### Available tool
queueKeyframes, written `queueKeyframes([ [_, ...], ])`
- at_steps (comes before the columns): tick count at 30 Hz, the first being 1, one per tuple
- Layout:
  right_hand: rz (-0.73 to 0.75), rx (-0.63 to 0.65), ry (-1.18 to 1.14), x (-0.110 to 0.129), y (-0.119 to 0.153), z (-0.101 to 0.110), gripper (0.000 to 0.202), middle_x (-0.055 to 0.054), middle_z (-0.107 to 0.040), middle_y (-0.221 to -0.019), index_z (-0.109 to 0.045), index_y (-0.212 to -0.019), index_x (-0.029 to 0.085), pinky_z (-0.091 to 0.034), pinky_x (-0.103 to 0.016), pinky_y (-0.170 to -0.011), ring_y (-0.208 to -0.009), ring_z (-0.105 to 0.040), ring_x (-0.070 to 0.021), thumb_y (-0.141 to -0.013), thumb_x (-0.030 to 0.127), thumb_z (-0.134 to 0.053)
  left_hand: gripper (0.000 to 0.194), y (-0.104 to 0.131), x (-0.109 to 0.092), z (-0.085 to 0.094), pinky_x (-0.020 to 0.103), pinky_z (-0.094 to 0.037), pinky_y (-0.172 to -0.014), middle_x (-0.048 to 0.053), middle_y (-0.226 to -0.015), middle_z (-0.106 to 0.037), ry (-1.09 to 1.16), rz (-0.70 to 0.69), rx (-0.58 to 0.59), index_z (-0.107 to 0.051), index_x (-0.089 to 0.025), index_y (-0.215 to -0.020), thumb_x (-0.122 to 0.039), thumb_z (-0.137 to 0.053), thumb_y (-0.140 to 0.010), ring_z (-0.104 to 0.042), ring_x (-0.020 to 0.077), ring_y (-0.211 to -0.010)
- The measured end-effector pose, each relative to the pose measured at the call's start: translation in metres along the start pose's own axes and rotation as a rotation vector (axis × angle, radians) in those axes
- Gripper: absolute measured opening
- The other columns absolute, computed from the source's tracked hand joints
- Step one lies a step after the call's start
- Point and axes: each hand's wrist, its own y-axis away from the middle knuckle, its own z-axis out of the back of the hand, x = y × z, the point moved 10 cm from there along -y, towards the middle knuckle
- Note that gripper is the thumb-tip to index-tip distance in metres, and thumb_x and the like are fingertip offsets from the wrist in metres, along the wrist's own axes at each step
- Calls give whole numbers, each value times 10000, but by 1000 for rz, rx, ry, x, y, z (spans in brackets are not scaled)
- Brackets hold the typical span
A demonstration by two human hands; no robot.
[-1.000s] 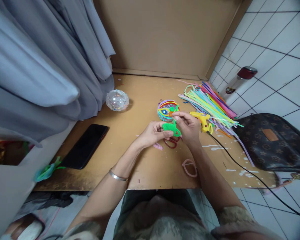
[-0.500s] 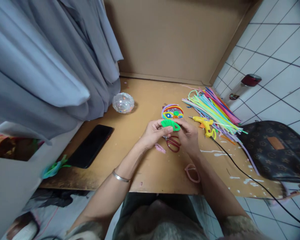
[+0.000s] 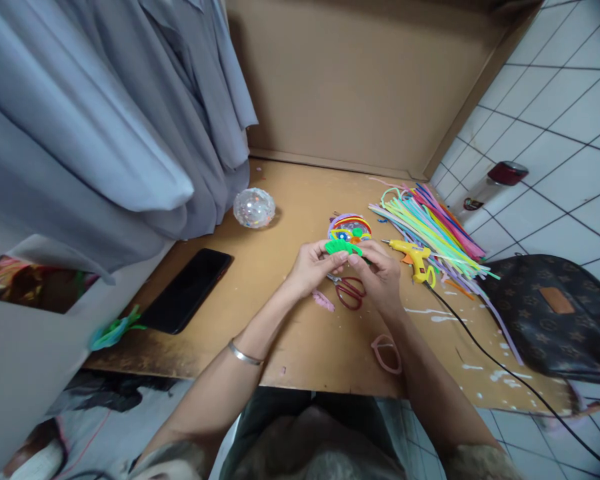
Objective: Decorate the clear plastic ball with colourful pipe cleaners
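Between my two hands is a bright green pipe-cleaner piece (image 3: pixel 341 247), ribbed and wound into a leaf-like shape. The fingers and thumb of my left hand (image 3: pixel 314 268) pinch its left part. My right hand (image 3: pixel 381 272) grips its right end, and those fingertips partly cover it. Just beyond the hands sits a round ornament (image 3: pixel 351 225) decorated with purple, red, yellow, blue and green strips. Red-handled scissors (image 3: pixel 350 292) lie under the hands, their blades partly hidden. Beside them rests a small pink fuzzy piece (image 3: pixel 323 301), and a pink loop (image 3: pixel 387 353) lies near my right forearm.
A yellow glue gun (image 3: pixel 414 257) with a black cord lies at right, against a pile of coloured pipe cleaners (image 3: pixel 430 227). A brown bag (image 3: pixel 555 320) and clear bottle (image 3: pixel 485 190) stand beyond. Leftward are a clear ball (image 3: pixel 255 208), black phone (image 3: pixel 187 291) and grey curtain (image 3: pixel 180 120).
The green piece has turned in my fingers, and its right-end opening no longer shows. My right thumb has come forward onto it. The whole view has shifted slightly.
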Motion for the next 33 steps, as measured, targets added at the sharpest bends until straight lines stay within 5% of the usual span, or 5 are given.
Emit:
queueKeyframes([
  [9,-64,-76,-105,-8,-2,5,120,-2,-694,-819,-779,-877,271,-523,-327,-778,-812,-635,-159,-835,219,-678,480,2,-2,-3,201,-431,-533,-32,-619,-526,-130,-72,27,-571,-153,-735,-611,-713,-731,-469,70,-541],
  [33,-230,-73,-168,-29,3,0,161,-38,-706,-911,-751,-905,231,-537,-371,-866,-898,-651,-186,-816,342,-676,424,6,3,1,207,-441,-481,4,-707,-544,-286,-62,23,-661,-152,-898,-568,-639,-823,-516,123,-626],
])
